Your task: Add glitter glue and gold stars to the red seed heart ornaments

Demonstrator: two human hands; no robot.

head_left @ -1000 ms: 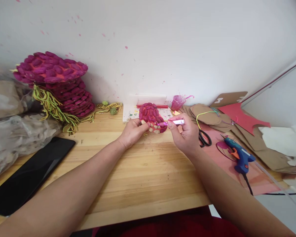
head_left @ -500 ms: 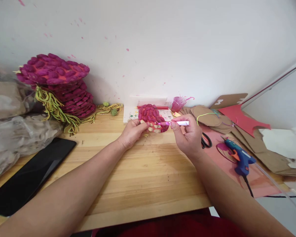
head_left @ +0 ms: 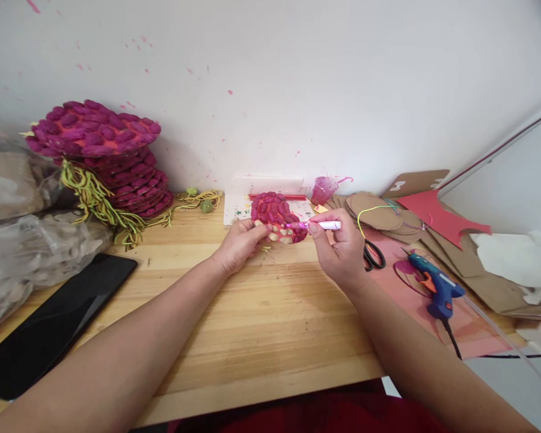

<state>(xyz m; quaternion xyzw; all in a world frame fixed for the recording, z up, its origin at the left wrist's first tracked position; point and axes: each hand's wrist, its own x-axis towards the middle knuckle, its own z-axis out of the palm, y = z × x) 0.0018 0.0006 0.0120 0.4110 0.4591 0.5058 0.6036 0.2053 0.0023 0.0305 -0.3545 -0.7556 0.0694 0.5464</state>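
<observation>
My left hand (head_left: 238, 243) is closed on the left edge of a round piece covered with peanut shells (head_left: 273, 207). Most of its shells are magenta; several along the near edge are still pale. In my right hand (head_left: 340, 249) is a slim white-handled paintbrush (head_left: 327, 225), pinched between thumb and fingers. Its pink-stained end points left and lies over the near part of the shells; whether the tip touches them I cannot tell. Beneath and behind the piece is a white sheet with small stars (head_left: 232, 210).
A stack of magenta shell-covered discs (head_left: 94, 135) with yellow-green yarn (head_left: 94, 192) stands left, beside plastic bags (head_left: 49, 246) and a black slab (head_left: 63, 325). Rightward are a pink-stained cup (head_left: 323, 190), cardboard discs (head_left: 374, 210), scissors (head_left: 375, 255) and a blue glue gun (head_left: 442, 291).
The whole view has shifted slightly. My right hand and the brush have moved a little left relative to the shell piece; both hands keep their hold.
</observation>
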